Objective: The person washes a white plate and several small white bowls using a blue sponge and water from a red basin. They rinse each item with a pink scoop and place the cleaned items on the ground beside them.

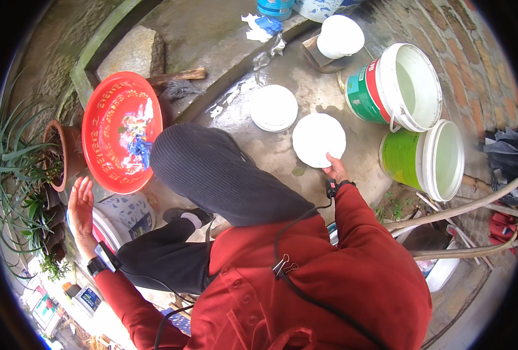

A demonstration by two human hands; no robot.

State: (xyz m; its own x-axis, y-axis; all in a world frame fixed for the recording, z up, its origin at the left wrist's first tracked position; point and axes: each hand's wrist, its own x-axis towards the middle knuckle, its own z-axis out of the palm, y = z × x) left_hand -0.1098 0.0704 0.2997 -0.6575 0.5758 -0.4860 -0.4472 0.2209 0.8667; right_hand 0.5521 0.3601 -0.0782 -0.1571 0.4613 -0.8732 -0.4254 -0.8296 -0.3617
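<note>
My right hand (337, 169) grips the near edge of a round white lid or plate (319, 140) above the wet concrete ground. Just left of it lies another round white piece with a ridged rim (274, 108). My left hand (81, 207) is raised at the left with its fingers extended, holding nothing, over a white bucket (118, 217). A red plastic basin (106, 135) with a gold pattern stands above that hand, holding colourful scraps. On the right, a green and red labelled bucket (375, 89) and a lime green bucket (401, 158) both show pale liquid inside.
A white container (341, 36) sits on a wooden block at the top. Crumpled wrappers (262, 28) lie on the concrete ledge, near a large stone (132, 54). A potted plant (62, 153) stands at the left. Wooden poles (456, 212) reach in from the right beside a brick wall (464, 65).
</note>
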